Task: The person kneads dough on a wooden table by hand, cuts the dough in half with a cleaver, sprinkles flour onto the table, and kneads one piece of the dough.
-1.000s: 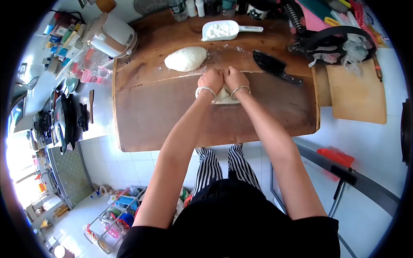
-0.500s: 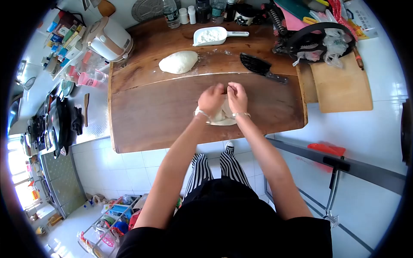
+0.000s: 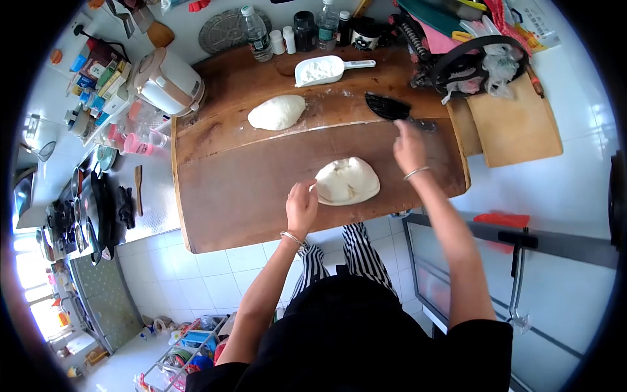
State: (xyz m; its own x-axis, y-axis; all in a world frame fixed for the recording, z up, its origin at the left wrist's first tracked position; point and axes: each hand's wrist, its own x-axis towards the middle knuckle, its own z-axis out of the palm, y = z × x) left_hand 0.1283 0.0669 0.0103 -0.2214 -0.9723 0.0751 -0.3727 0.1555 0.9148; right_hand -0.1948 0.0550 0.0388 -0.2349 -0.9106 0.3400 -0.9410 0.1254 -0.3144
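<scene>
A mound of white dough (image 3: 347, 181) lies near the table's front edge, with folds and a dimple in its top. My left hand (image 3: 302, 208) is at its left edge, fingers curled in and holding nothing I can see. My right hand (image 3: 410, 149) is off the dough, beside a black-bladed cleaver (image 3: 386, 106). Its fingertips overlap the area by the cleaver's handle; blur hides whether they touch it. A second, smooth oval dough piece (image 3: 277, 113) sits further back on the left.
A white scoop of flour (image 3: 320, 70) lies behind the dough pieces. Bottles (image 3: 256, 36) line the back wall. A kettle (image 3: 168, 81) stands left of the wooden table (image 3: 228, 189). At the right are a black-rimmed basket (image 3: 450, 68) and a cutting board (image 3: 516, 124).
My hands were together over the front dough and have separated. The right moved right, towards the cleaver; the left moved down and left to the dough's edge. The view shifted slightly.
</scene>
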